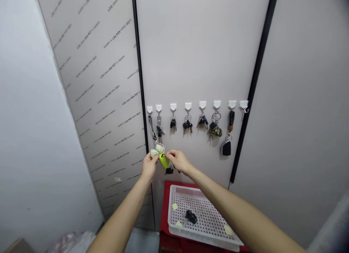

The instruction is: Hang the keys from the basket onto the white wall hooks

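A keychain hangs by its black strap (152, 128) from the leftmost white hook. On it are a green-and-white checked bow (159, 148), a bright yellow-green charm (164, 161) and a black key (169, 170) at the bottom. My left hand (148, 167) pinches the bow between thumb and fingers. From the other side, my right hand (178, 160) is closed in a pinch on a thin black loop (164, 156) by the charm. Just above my hands, a second set of keys (159, 130) hangs from the neighbouring hook.
Several white hooks (188, 106) run across the wall panel, most with keys. A black fob (226, 148) hangs low on the right. Below, a white perforated basket (201, 242) on red cloth (167, 198) holds black keys (191, 216) and yellow paper notes (228, 230).
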`<state>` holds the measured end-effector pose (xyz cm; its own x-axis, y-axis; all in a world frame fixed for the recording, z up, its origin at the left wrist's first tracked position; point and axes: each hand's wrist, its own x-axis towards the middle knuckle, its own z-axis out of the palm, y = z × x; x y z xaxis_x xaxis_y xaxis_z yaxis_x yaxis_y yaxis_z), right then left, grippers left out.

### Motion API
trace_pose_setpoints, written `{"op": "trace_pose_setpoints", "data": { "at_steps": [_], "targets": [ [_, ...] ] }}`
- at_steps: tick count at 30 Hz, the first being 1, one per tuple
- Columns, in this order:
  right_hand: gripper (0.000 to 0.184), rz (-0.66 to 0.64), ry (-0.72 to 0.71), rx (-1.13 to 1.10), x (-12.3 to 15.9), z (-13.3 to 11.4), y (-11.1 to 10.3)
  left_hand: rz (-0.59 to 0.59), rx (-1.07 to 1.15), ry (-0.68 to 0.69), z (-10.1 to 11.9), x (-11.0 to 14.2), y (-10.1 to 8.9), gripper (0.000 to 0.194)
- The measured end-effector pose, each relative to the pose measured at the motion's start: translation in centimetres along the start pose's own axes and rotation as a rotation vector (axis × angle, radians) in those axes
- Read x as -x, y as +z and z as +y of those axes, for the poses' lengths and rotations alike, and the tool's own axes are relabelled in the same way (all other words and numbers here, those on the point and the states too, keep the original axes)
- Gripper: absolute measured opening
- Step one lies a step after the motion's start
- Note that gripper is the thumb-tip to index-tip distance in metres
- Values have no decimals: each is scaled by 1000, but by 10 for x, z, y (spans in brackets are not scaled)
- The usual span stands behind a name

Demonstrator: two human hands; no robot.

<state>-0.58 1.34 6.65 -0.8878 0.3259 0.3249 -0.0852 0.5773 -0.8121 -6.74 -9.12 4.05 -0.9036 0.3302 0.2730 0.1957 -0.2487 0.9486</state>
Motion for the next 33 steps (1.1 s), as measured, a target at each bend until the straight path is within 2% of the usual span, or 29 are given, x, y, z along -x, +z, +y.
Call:
{"op": "trace_pose_setpoints", "data": {
  "at_steps": [3,5,11,14,16,20,22,25,29,31,33],
  "targets": [
    [17,-23,58,-127,-1,5,0,-178,135,-61,6,5,0,27],
    [17,-81,104,-186,-1,6,0,-225,191,-62,7,7,0,25],
    [15,-74,3,-124,1,-3,1,-111,141,28,-2,1,4,32],
    [15,-153,125,-223,0,-6,2,-45,15,94,-2,-3,6,31],
    [13,-151,237,-285,1,-7,2,-1,-83,157,0,-4,9,29],
    [9,-143,289,-299,5,-1,-3,44,-177,192,0,-6,10,25],
    [10,-139,297,-274,11,13,-6,23,-123,162,-4,-7,8,26],
    [18,-151,301,-108,30,51,-7,21,-7,96,-15,-7,3,28],
    [20,-372,160,318,69,109,2,92,-63,35,-30,0,0,27],
    [16,-363,120,449,84,130,9,95,-141,6,-41,7,0,25],
    [16,-302,141,474,91,140,13,44,-210,-37,-53,16,2,22]
  ]
}}
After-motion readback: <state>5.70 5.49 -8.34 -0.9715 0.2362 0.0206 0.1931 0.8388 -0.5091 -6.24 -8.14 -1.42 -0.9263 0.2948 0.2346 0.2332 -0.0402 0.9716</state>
